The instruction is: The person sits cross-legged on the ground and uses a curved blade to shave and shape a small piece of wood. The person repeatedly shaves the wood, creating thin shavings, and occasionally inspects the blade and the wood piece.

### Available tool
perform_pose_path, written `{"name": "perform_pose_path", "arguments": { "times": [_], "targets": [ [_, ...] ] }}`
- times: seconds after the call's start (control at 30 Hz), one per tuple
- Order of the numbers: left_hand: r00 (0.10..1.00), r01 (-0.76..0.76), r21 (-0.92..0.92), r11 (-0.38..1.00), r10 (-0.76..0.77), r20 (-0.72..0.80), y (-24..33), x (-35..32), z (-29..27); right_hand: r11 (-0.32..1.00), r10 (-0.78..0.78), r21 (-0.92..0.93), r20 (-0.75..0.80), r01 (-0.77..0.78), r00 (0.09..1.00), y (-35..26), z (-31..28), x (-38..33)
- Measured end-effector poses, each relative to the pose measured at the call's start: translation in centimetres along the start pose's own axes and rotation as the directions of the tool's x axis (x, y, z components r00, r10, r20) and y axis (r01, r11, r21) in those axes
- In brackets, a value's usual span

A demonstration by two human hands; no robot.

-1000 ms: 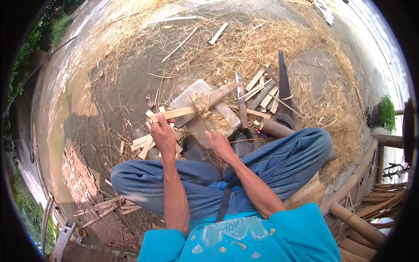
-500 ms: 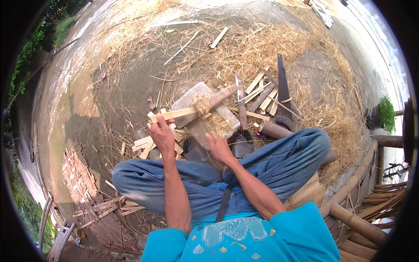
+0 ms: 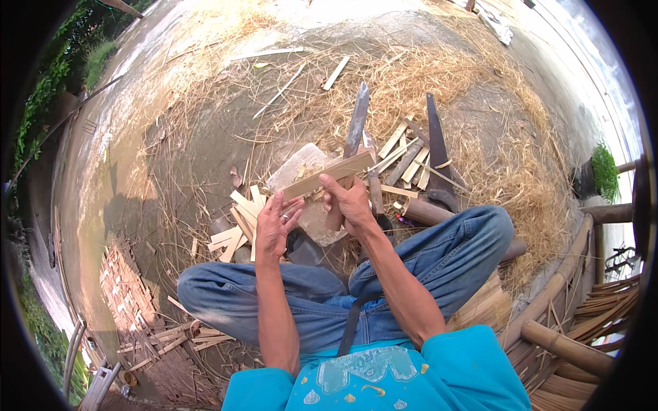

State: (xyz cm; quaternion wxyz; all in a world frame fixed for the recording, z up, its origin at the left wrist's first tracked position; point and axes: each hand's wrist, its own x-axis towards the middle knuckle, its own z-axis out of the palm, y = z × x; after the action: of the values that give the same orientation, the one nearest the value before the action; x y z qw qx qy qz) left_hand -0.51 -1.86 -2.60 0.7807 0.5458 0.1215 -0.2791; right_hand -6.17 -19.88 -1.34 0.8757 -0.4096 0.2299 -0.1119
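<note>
My right hand (image 3: 351,204) is closed round the handle of a large knife (image 3: 357,120), its broad blade pointing up and away from me. The same hand's thumb presses on a flat bamboo slat (image 3: 346,170), which slants up to the right. At the slat's lower left end is my left hand (image 3: 275,229), fingers loosely apart, fingertips beside or touching it; a ring shows on one finger. Beneath the slat lies a pale stone block (image 3: 299,164). To the left, several split bamboo pieces (image 3: 229,240) are heaped by my knee.
A handsaw (image 3: 439,140) lies to the right, beside more bamboo pieces (image 3: 411,161). A second knife's handle (image 3: 375,192) and a thick bamboo tube (image 3: 428,211) are near my right knee. Straw-like shavings (image 3: 480,89) cover the ground beyond. Bamboo rails (image 3: 548,288) stand at the right.
My right hand has lifted, and the knife blade now points away from me. The slat has shifted right under my right thumb. My left hand has loosened its grip and moved slightly nearer me.
</note>
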Motion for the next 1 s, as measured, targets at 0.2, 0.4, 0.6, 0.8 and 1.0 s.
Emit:
{"name": "perform_pose_path", "arguments": {
  "times": [0.2,0.4,0.6,0.8,1.0],
  "targets": [
    [0.839,-0.463,0.522,0.716,0.544,-0.003,3.0,-1.9,2.9,0.865,0.003,-0.496,0.154,0.075,0.988,-0.8,-2.2,-0.1],
    [0.767,-0.637,0.631,0.444,0.445,0.461,6.2,-3.8,6.9,0.657,0.017,-0.736,0.23,0.163,0.973,-0.2,-1.0,-0.2],
    [0.676,-0.677,0.607,0.415,0.676,0.292,5.0,-3.0,4.9,0.437,-0.449,-0.717,0.349,0.543,0.823,0.6,-0.7,0.7],
    [0.672,-0.514,0.645,0.565,0.733,-0.106,3.5,-1.0,2.2,0.695,0.102,-0.717,0.017,-0.059,0.995,2.8,-1.8,-2.9],
    [0.647,-0.495,0.701,0.513,0.756,-0.096,3.7,-0.7,1.8,0.566,0.091,-0.822,-0.011,-0.06,0.996,7.1,-2.8,-5.1]
  ]
}}
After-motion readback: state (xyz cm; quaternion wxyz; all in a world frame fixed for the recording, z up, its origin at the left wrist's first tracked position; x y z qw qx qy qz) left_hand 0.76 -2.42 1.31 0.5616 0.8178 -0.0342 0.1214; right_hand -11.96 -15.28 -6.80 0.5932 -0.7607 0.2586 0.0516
